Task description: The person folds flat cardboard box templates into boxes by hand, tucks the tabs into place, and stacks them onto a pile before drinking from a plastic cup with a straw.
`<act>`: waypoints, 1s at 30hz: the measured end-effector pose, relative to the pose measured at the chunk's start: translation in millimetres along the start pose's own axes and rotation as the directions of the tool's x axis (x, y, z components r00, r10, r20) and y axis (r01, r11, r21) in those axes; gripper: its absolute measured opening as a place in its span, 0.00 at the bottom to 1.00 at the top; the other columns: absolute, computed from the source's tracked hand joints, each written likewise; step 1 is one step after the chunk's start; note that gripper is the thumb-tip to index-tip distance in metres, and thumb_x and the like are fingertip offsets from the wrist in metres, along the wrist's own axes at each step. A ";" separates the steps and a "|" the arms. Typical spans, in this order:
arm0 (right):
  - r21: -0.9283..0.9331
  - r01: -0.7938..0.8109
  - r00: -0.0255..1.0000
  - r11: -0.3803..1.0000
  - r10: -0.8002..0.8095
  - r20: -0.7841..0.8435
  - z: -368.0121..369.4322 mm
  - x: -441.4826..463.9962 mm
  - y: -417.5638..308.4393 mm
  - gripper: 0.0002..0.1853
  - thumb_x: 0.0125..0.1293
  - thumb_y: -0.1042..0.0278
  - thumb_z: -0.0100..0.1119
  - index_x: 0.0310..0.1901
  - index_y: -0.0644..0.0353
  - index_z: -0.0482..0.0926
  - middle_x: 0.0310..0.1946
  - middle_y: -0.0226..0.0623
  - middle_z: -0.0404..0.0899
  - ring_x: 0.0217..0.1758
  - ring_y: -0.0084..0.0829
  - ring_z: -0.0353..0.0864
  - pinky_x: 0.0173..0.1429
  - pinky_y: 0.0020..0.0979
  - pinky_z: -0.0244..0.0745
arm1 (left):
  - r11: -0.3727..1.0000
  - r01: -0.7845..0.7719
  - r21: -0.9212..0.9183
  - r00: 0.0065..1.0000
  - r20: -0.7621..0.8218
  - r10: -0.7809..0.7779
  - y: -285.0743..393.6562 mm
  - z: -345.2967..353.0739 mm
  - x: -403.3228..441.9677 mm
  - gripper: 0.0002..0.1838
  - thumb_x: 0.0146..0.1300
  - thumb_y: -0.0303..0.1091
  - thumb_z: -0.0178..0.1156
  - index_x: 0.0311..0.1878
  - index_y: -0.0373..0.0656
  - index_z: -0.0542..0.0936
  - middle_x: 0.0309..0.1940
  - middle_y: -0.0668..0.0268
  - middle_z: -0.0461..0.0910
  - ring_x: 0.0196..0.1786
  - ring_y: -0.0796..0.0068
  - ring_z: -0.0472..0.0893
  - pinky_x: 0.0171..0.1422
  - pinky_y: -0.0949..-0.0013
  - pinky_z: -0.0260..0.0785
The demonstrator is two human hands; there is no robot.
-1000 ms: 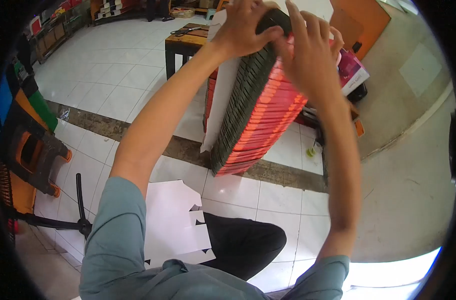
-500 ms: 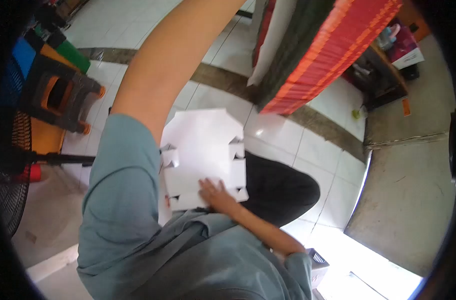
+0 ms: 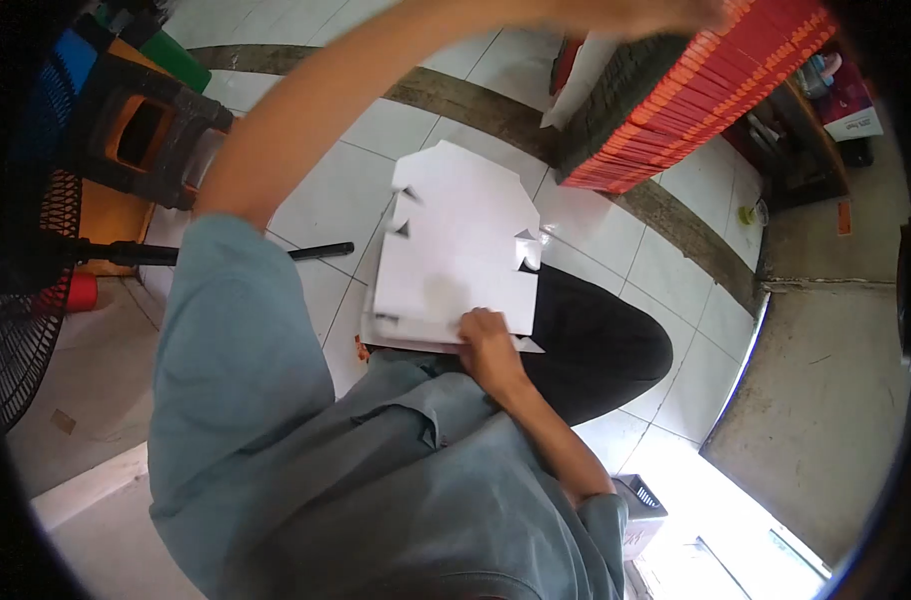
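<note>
A white die-cut cardboard sheet (image 3: 461, 235) with notched sides lies across my lap. My right hand (image 3: 491, 350) is at its near edge, fingers curled over the narrow fold there. The thumb side is partly hidden. My left arm reaches forward and across to the right. At its end my left hand (image 3: 666, 14) is beside the upper part of a tall stack of red and orange layered sheets (image 3: 701, 85). That hand is smeared by motion and partly cut by the top edge, so its fingers do not show clearly.
To the left are a black fan (image 3: 41, 300), a dark stool (image 3: 141, 135) with orange parts and a red cylinder (image 3: 81, 292). A wooden shelf (image 3: 801, 140) stands at the far right. Near my right elbow is a printed box (image 3: 644, 515). White tiles (image 3: 351, 190) cover the floor.
My left hand has come into view at the red stack. My right hand has gone from lying flat on the white sheet to curling over its near edge. The view has shifted.
</note>
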State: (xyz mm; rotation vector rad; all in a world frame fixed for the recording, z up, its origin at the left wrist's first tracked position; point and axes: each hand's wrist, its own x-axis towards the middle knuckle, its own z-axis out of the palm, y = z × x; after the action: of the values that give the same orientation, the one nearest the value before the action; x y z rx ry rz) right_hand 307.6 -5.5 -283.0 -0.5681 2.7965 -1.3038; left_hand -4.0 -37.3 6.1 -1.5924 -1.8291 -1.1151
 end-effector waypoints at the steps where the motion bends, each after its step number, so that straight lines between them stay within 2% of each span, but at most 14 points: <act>1: 0.029 -0.004 0.994 1.000 0.007 -0.110 -10.3 -1.4 -2.8 0.14 0.46 0.84 0.63 0.34 0.60 0.71 0.32 0.43 0.72 0.41 0.51 0.74 0.46 0.45 0.69 | 0.995 0.038 -0.090 0.996 0.083 -0.030 9.2 5.3 -39.6 0.25 0.64 0.54 0.60 0.53 0.44 0.78 0.49 0.56 0.80 0.52 0.63 0.78 0.57 0.59 0.69; 3: -0.043 0.034 0.954 0.998 -0.045 -0.296 -38.9 0.4 -9.9 0.11 0.49 0.86 0.61 0.33 0.60 0.76 0.34 0.41 0.79 0.41 0.46 0.78 0.51 0.42 0.70 | 0.956 0.175 -0.236 0.967 0.223 -0.122 28.5 6.8 -118.6 0.13 0.65 0.45 0.65 0.44 0.47 0.85 0.41 0.61 0.87 0.42 0.69 0.85 0.49 0.64 0.76; 4: -0.102 0.061 0.926 0.993 -0.094 -0.366 -55.7 1.7 -12.9 0.10 0.49 0.87 0.60 0.32 0.61 0.78 0.35 0.41 0.81 0.42 0.44 0.80 0.51 0.41 0.70 | 0.950 0.243 -0.195 0.928 0.332 -0.169 40.6 0.3 -152.2 0.16 0.73 0.45 0.54 0.44 0.44 0.85 0.42 0.60 0.85 0.46 0.61 0.84 0.53 0.62 0.76; 6: -0.088 0.017 0.885 0.996 -0.056 -0.463 -85.4 -4.9 -17.1 0.13 0.49 0.89 0.59 0.34 0.61 0.82 0.33 0.38 0.83 0.41 0.39 0.81 0.53 0.40 0.70 | 0.844 0.375 -0.384 0.920 0.263 -0.290 62.7 15.8 -219.3 0.17 0.65 0.48 0.65 0.46 0.45 0.85 0.44 0.62 0.86 0.50 0.63 0.84 0.59 0.58 0.73; 12: -0.187 0.017 0.900 0.982 -0.096 -0.425 -146.3 -32.4 -45.4 0.15 0.36 0.82 0.62 0.31 0.60 0.84 0.28 0.30 0.82 0.41 0.37 0.78 0.52 0.37 0.58 | 0.998 0.029 -0.052 0.994 -0.103 -0.034 120.2 78.6 -279.6 0.36 0.60 0.48 0.68 0.68 0.41 0.70 0.66 0.52 0.72 0.67 0.51 0.73 0.71 0.50 0.64; 14: -0.207 0.007 0.897 0.978 -0.098 -0.430 -149.9 -44.0 -53.0 0.15 0.38 0.81 0.61 0.33 0.59 0.83 0.30 0.31 0.82 0.43 0.38 0.78 0.53 0.39 0.58 | 0.988 0.138 0.062 0.990 -0.026 -0.137 127.3 94.2 -272.6 0.40 0.58 0.44 0.67 0.71 0.39 0.64 0.70 0.49 0.67 0.69 0.48 0.70 0.72 0.47 0.62; 16: -0.219 -0.007 0.888 0.976 -0.095 -0.451 -148.4 -48.2 -60.7 0.15 0.40 0.81 0.60 0.34 0.59 0.82 0.33 0.32 0.82 0.44 0.39 0.78 0.55 0.41 0.59 | 0.992 0.119 -0.047 0.974 0.202 -0.107 129.8 105.2 -262.1 0.31 0.59 0.32 0.60 0.67 0.38 0.70 0.64 0.53 0.74 0.66 0.57 0.75 0.69 0.55 0.68; 19: -0.275 -0.007 0.843 0.961 -0.142 -0.520 -150.3 -54.8 -76.8 0.16 0.50 0.78 0.60 0.43 0.61 0.77 0.38 0.42 0.79 0.47 0.44 0.76 0.59 0.41 0.62 | 0.954 0.271 -0.128 0.799 0.583 -0.148 156.1 119.2 -267.3 0.25 0.60 0.32 0.61 0.62 0.40 0.75 0.60 0.56 0.78 0.60 0.63 0.80 0.64 0.59 0.71; 20: -0.301 -0.008 0.838 0.954 -0.157 -0.522 -145.4 -55.8 -79.6 0.16 0.48 0.72 0.69 0.41 0.57 0.78 0.35 0.36 0.78 0.42 0.40 0.78 0.56 0.43 0.60 | 0.955 0.266 -0.133 0.798 0.586 -0.141 167.6 116.6 -259.1 0.25 0.60 0.32 0.61 0.62 0.40 0.75 0.60 0.56 0.78 0.60 0.63 0.80 0.64 0.59 0.71; 22: -0.230 0.003 0.834 0.973 -0.130 -0.537 -131.4 -65.0 -74.2 0.17 0.49 0.64 0.72 0.39 0.57 0.77 0.31 0.34 0.76 0.37 0.38 0.75 0.50 0.43 0.59 | 0.917 0.358 -0.175 0.692 0.709 -0.134 184.1 111.8 -246.7 0.25 0.61 0.35 0.61 0.62 0.40 0.74 0.57 0.58 0.79 0.58 0.61 0.80 0.64 0.59 0.70; 24: -0.238 0.011 0.843 0.971 -0.137 -0.520 -134.7 -70.0 -76.3 0.16 0.49 0.66 0.70 0.39 0.58 0.76 0.30 0.35 0.74 0.36 0.38 0.71 0.47 0.41 0.59 | 0.923 0.306 -0.234 0.719 0.692 -0.063 183.7 99.8 -236.0 0.25 0.61 0.37 0.62 0.61 0.39 0.74 0.54 0.59 0.80 0.56 0.59 0.80 0.63 0.59 0.69; 27: -0.192 0.034 0.836 0.981 -0.134 -0.532 -142.4 -79.1 -79.0 0.15 0.49 0.67 0.68 0.38 0.59 0.75 0.28 0.37 0.72 0.35 0.38 0.66 0.45 0.40 0.59 | 0.786 0.479 -0.391 0.707 0.703 -0.081 167.3 88.9 -223.7 0.24 0.62 0.36 0.65 0.59 0.38 0.75 0.49 0.57 0.81 0.53 0.56 0.80 0.60 0.60 0.70; 29: -0.164 0.019 0.836 0.986 -0.106 -0.538 -148.0 -85.5 -83.5 0.14 0.50 0.66 0.66 0.39 0.59 0.76 0.31 0.39 0.72 0.37 0.38 0.63 0.45 0.41 0.58 | 0.426 0.846 -0.320 0.392 0.915 -0.092 157.0 88.8 -217.3 0.19 0.64 0.30 0.64 0.57 0.38 0.76 0.43 0.58 0.84 0.48 0.62 0.83 0.57 0.64 0.71; 30: -0.170 0.025 0.836 0.985 -0.113 -0.537 -151.9 -83.5 -89.5 0.14 0.50 0.66 0.66 0.39 0.59 0.76 0.31 0.39 0.72 0.37 0.38 0.63 0.45 0.41 0.58 | 0.430 0.843 -0.322 0.397 0.913 -0.096 158.2 89.4 -217.6 0.19 0.64 0.30 0.64 0.57 0.38 0.76 0.43 0.58 0.84 0.48 0.62 0.83 0.57 0.64 0.71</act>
State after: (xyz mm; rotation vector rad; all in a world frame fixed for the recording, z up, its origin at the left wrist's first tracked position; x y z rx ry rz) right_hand 390.9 81.4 -129.4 -0.3375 3.3917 -1.4637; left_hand 209.9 -91.9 -171.8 -2.3294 -2.9175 -1.9164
